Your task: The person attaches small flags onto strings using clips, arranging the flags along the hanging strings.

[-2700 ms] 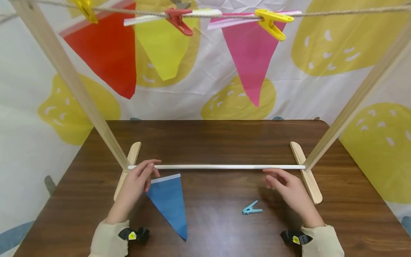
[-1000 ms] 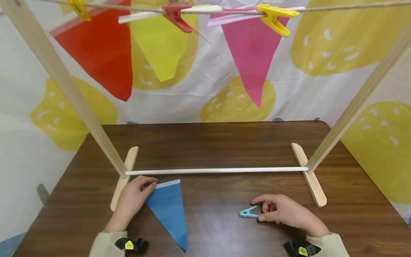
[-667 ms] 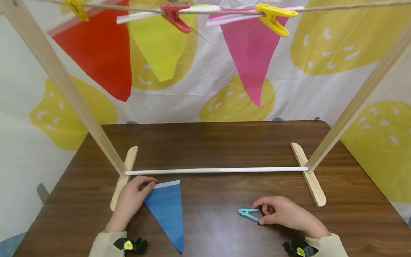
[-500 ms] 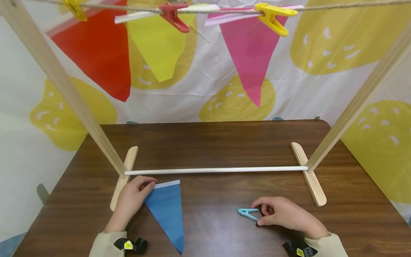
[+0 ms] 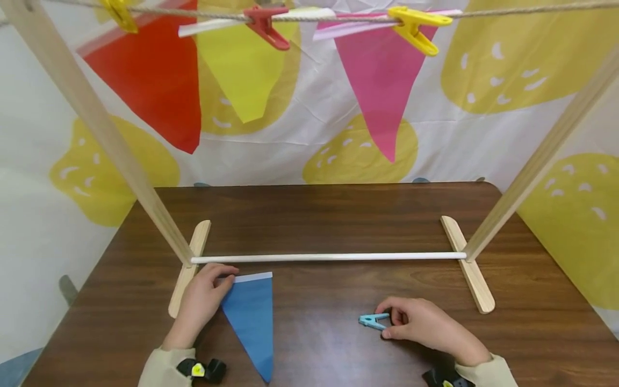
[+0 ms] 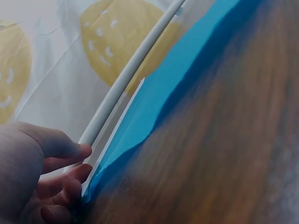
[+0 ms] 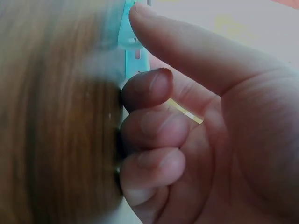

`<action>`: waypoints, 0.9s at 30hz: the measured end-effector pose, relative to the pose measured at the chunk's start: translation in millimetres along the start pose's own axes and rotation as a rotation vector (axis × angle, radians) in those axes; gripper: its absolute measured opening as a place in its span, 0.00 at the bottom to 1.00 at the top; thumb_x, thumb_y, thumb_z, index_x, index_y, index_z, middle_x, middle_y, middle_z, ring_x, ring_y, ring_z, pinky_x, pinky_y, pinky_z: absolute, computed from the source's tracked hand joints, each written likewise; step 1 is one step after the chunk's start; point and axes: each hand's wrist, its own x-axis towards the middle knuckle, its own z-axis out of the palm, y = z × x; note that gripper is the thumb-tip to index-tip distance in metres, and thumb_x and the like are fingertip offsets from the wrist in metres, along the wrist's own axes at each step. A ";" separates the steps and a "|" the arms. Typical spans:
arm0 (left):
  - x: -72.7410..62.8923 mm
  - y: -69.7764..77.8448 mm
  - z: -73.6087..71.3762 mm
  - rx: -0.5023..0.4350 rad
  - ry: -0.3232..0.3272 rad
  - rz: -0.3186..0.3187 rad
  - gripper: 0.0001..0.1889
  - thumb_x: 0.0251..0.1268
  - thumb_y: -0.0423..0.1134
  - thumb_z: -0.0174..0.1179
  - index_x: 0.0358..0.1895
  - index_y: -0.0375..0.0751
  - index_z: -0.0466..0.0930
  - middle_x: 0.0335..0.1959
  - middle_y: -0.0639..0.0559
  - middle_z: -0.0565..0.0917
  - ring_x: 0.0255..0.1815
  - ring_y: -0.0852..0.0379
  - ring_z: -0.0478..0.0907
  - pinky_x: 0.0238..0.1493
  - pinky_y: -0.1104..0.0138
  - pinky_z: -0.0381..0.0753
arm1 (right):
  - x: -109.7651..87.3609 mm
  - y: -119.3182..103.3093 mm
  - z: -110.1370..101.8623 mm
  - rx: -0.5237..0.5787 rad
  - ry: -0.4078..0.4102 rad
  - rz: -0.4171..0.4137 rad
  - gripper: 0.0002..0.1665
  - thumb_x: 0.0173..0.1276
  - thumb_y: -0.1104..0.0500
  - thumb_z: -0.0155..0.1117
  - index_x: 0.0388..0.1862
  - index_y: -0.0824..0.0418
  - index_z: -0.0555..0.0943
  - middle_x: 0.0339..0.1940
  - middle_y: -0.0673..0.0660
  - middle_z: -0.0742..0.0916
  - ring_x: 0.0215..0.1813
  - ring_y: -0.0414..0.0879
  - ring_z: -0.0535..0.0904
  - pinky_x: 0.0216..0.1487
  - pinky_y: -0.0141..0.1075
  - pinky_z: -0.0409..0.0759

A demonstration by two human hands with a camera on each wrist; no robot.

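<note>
A blue triangular pennant (image 5: 252,317) with a white top strip lies on the table, its tip toward the person. At its upper left corner my left hand (image 5: 202,298) pinches it between thumb and fingers; the left wrist view shows the fingertips right at the white edge of the blue pennant (image 6: 175,79). My right hand (image 5: 418,322) has thumb and forefinger on the two handles of a light blue clothespin (image 5: 371,321), whose nose points left. Up close, the thumb lies against the clothespin (image 7: 131,39), while the other fingers curl beside the table.
A wooden frame stands on the table, with a left post (image 5: 111,145), a right post (image 5: 537,161) and a white rod (image 5: 329,257) across the bottom. On the rope (image 5: 522,11) above hang red (image 5: 155,80), yellow (image 5: 246,70) and pink (image 5: 379,86) pennants, held by clothespins.
My left hand has come down to the pennant's corner and taken hold of it. My right hand has moved nearer and left to the clothespin, which has turned slightly; its fingers now hold the handles.
</note>
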 end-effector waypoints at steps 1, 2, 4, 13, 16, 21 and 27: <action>-0.2 0.5 -0.5 0.002 0.006 -0.005 0.08 0.58 0.39 0.57 0.40 0.47 0.81 0.41 0.53 0.77 0.31 0.59 0.73 0.32 0.64 0.71 | 0.3 0.0 0.7 0.000 0.007 0.001 0.19 0.50 0.40 0.65 0.40 0.43 0.75 0.20 0.38 0.75 0.20 0.31 0.66 0.20 0.27 0.64; -0.4 1.0 -1.0 0.002 0.010 -0.008 0.08 0.59 0.39 0.57 0.41 0.47 0.81 0.42 0.52 0.77 0.32 0.57 0.74 0.33 0.62 0.71 | 0.5 0.1 1.2 0.001 0.012 0.001 0.19 0.50 0.41 0.65 0.40 0.43 0.75 0.20 0.38 0.75 0.19 0.31 0.66 0.20 0.27 0.64; -0.5 1.8 -2.1 0.000 0.017 -0.018 0.09 0.60 0.40 0.56 0.41 0.45 0.81 0.42 0.51 0.77 0.36 0.55 0.75 0.36 0.60 0.72 | 0.7 0.4 1.8 0.008 0.013 0.001 0.18 0.51 0.45 0.67 0.40 0.44 0.75 0.20 0.38 0.75 0.19 0.31 0.66 0.20 0.27 0.65; -1.5 6.7 -4.4 0.068 -0.005 -0.041 0.14 0.56 0.35 0.53 0.46 0.40 0.78 0.43 0.45 0.74 0.40 0.50 0.73 0.38 0.57 0.71 | 0.5 3.5 0.6 0.040 0.001 0.005 0.17 0.53 0.58 0.65 0.43 0.49 0.75 0.20 0.39 0.76 0.19 0.31 0.67 0.20 0.27 0.66; -1.4 8.2 -4.9 0.086 -0.015 -0.049 0.15 0.55 0.35 0.52 0.47 0.41 0.77 0.43 0.46 0.73 0.39 0.51 0.72 0.35 0.58 0.70 | 0.8 4.1 -0.2 0.042 0.009 0.008 0.16 0.53 0.58 0.66 0.42 0.48 0.75 0.20 0.39 0.76 0.19 0.31 0.66 0.19 0.27 0.65; -1.9 10.6 -6.6 0.085 -0.024 -0.066 0.15 0.55 0.34 0.51 0.47 0.42 0.76 0.43 0.46 0.72 0.40 0.50 0.71 0.36 0.57 0.69 | 1.6 5.0 -0.4 0.045 0.027 0.007 0.15 0.53 0.57 0.66 0.40 0.47 0.75 0.19 0.39 0.75 0.18 0.31 0.65 0.19 0.26 0.64; -3.0 10.9 -6.7 0.097 -0.028 -0.084 0.15 0.53 0.35 0.53 0.46 0.43 0.77 0.44 0.45 0.71 0.41 0.50 0.71 0.36 0.56 0.70 | 0.7 4.7 0.5 0.053 0.041 0.014 0.15 0.53 0.55 0.66 0.40 0.47 0.74 0.19 0.39 0.75 0.18 0.31 0.65 0.20 0.26 0.63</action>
